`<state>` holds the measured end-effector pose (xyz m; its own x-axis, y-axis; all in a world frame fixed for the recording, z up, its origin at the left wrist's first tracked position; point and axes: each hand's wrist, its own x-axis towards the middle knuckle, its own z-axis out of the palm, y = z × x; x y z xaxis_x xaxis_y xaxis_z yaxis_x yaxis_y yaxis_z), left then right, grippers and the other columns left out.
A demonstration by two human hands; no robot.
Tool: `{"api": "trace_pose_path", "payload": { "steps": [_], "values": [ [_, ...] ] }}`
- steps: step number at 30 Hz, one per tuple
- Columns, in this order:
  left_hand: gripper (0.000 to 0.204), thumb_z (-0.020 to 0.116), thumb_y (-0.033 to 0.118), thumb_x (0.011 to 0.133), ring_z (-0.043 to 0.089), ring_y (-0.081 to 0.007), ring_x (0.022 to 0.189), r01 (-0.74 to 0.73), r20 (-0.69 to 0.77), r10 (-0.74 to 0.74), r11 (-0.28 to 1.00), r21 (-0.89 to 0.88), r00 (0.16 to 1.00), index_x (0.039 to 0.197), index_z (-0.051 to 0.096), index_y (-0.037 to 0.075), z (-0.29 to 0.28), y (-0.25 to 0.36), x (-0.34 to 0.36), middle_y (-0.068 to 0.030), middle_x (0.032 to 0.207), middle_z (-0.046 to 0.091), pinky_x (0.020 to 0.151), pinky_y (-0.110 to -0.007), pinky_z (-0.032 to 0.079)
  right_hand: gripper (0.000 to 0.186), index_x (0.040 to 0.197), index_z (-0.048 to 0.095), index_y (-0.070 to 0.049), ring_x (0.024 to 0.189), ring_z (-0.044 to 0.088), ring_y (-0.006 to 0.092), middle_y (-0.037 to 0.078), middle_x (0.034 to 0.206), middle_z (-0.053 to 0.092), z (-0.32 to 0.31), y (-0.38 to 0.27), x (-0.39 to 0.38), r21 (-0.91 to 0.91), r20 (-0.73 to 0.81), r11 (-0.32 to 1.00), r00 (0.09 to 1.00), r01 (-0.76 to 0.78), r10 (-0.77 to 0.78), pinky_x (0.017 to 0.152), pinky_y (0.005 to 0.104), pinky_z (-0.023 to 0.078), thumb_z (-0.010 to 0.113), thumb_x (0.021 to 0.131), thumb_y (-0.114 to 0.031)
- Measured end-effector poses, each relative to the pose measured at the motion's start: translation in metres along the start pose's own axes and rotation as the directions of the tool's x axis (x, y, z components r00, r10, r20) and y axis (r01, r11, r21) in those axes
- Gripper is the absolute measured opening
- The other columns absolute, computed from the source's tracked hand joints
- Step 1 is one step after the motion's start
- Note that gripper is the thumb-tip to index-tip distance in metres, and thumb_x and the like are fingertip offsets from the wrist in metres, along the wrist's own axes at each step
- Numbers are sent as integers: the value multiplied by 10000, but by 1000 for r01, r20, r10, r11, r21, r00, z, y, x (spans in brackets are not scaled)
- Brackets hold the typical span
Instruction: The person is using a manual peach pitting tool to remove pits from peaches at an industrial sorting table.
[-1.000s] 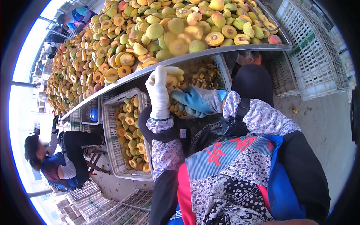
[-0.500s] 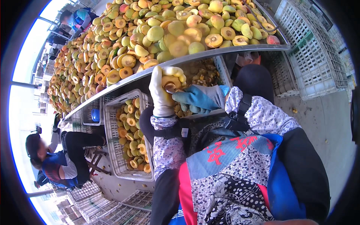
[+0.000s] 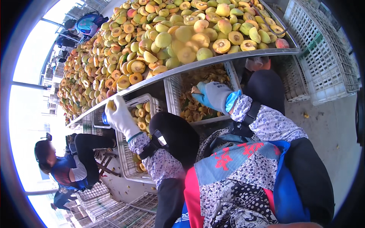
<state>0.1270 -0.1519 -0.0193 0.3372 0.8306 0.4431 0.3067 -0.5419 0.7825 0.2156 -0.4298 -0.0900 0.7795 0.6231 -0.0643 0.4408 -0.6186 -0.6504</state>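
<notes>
My left hand, in a white glove, is at the table's metal rim, beside a crate of peach halves. Its fingers are curled, with a yellowish patch at their tips; whether this is fruit or glove stain I cannot make out. My right hand, in a blue and grey glove, is closed over a crate of brown peach scraps. A small brownish thing sticks out at its fingertips, too small to name. Heaped on the table beyond are many halved peaches.
The metal table rim runs across in front of me. My knees flank the scrap crate. White crates are stacked at the right. A seated person is at the left, another at the far left. Empty crates lie lower left.
My left hand has left the peach half it held by my right hand and swung left to the table rim. My right hand has moved a little right, and the metal tool no longer shows.
</notes>
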Motion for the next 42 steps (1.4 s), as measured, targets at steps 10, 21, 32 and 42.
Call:
{"api": "trace_pose_path", "payload": {
  "steps": [10, 21, 32, 42],
  "values": [
    [368, 612, 361, 815, 647, -350, 921, -651, 596, 434, 730, 207, 676, 949, 670, 23, 124, 34, -8, -187, 957, 682, 818, -427, 505, 400, 1067, 615, -45, 867, 643, 444, 253, 873, 669, 6, -2, 5, 109, -64, 990, 995, 85, -78, 734, 520, 503, 587, 924, -417],
    [320, 618, 201, 940, 628, -195, 973, 577, 697, -12, 570, -584, 717, 1179, 613, -11, 89, 58, -38, -120, 1144, 629, 813, -299, 544, 304, 999, 607, -36, 782, 642, 441, 240, 793, 656, 4, -16, 14, 317, -404, 900, 901, 298, -156, 632, 502, 499, 628, 927, -331],
    [467, 511, 322, 996, 615, -256, 1061, 602, 650, 100, 292, -743, 754, 1318, 467, -14, 84, 46, -93, -185, 1157, 627, 897, -365, 524, 312, 1015, 605, -1, 799, 652, 431, 247, 818, 652, 5, -32, 11, 486, -302, 801, 927, 349, -221, 622, 459, 491, 585, 967, -309],
    [583, 428, 428, 1005, 630, -296, 1012, 731, 790, 204, 300, -613, 579, 1356, 481, -35, 73, 51, -86, -182, 1184, 631, 831, -370, 536, 316, 1024, 618, 16, 792, 675, 406, 248, 812, 658, 17, -24, 16, 500, -282, 815, 945, 293, -167, 621, 427, 498, 587, 969, -293]
  ]
}}
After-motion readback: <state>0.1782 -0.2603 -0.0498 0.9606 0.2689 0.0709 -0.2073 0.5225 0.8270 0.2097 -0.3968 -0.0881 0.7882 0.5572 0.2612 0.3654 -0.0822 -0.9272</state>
